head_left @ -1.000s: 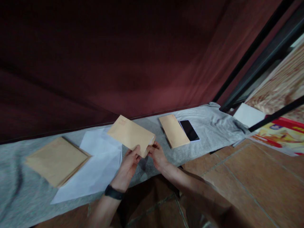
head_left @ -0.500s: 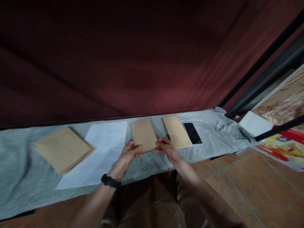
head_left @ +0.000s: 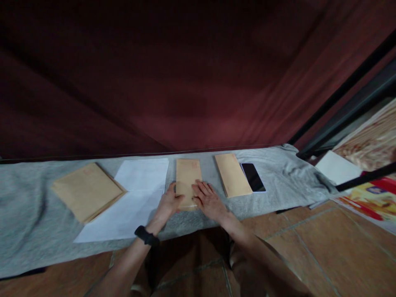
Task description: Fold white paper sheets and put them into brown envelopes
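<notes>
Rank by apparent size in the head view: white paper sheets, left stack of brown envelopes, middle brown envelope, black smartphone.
1. white paper sheets
2. left stack of brown envelopes
3. middle brown envelope, partly hidden
4. black smartphone

Matt paper envelope; soft grey cloth.

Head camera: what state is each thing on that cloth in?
Middle envelope: flat on the cloth, under both hands.
Left hand: on its near left edge.
Right hand: open, flat on it.
Second envelope: flat, untouched.
Envelope stack: lying untouched.
White sheets: spread flat.
Phone: screen dark.
</notes>
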`<state>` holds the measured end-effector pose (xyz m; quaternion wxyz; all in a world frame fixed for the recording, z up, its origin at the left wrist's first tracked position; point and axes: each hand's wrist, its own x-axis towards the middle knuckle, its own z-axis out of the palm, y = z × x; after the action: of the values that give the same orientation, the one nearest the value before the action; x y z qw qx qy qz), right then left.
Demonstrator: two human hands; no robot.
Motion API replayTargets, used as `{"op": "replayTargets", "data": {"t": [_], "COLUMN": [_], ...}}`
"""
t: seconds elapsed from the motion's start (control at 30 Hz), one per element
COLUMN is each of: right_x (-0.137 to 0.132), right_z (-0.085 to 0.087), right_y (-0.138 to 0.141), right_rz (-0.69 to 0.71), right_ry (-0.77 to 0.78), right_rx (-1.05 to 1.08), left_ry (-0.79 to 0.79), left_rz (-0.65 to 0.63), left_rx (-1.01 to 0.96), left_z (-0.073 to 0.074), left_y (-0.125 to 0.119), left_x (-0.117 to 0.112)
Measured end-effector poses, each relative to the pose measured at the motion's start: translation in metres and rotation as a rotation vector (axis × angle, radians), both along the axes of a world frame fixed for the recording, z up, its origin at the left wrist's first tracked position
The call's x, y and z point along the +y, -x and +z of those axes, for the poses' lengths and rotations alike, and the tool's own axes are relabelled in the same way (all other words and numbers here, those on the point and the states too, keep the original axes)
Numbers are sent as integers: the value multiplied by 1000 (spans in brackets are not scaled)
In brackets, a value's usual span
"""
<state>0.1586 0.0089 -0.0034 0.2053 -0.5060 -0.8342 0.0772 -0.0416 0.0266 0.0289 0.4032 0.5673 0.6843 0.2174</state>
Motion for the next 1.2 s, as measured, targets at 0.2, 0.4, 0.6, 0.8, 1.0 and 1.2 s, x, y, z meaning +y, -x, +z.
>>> {"op": "replayTargets", "data": {"t": [0.2, 0.4, 0.6, 0.8, 1.0, 1.2], "right_x": [-4, -4, -2, -1, 5, 11], "right_z": [-13, -10, -7, -6, 5, 16], "right_y": [4, 6, 7, 5, -11, -32], "right_rz": [-17, -26, -27, -5, 115, 279], "right_ry": [-29, -41, -26, 8, 155, 268], "right_rx": [-130, -136, -142, -110, -62, 87], "left_ry": [-518, -726, -624, -543, -536, -481], "left_rz": [-154, -319, -456, -474, -572, -658], "left_rx": [619, 589, 680, 703, 642, 496], "left_z": [4, -22, -21, -36, -46, -43], "left_y": [-8, -28, -40, -38, -14, 17], "left_x": [7, 38, 95, 99, 59, 3]}}
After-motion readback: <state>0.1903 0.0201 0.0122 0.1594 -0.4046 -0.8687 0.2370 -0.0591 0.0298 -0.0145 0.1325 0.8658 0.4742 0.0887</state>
